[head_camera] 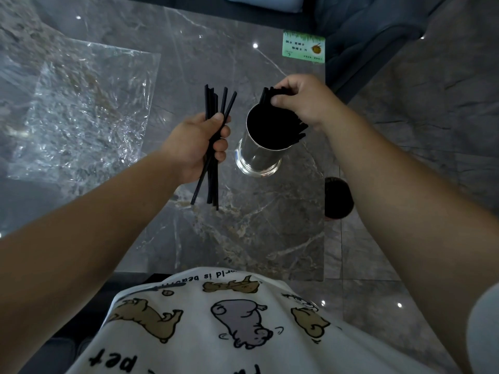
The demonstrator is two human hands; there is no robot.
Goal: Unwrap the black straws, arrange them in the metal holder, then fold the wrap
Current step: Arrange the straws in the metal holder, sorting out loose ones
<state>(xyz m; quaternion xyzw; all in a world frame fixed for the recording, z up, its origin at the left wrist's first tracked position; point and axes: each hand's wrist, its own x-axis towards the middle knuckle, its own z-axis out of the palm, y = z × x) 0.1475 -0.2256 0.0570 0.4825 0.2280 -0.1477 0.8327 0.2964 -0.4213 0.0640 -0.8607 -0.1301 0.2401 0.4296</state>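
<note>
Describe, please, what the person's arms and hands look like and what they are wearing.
Both forearms are bare, with no watch, bracelet or rings visible on the left hand or right hand. No gloves. A pale short sleeve shows at the right upper arm. The white T-shirt carries cartoon animals and black lettering.

A loose bunch of thin black straws (213, 147) stands nearly upright above the worktop, fanned at the top. A second bunch (272, 94) lies across the rim of the shiny cylindrical metal holder (259, 155), which stands upright. The crinkled clear wrap (81, 112) lies spread flat to the left.
</note>
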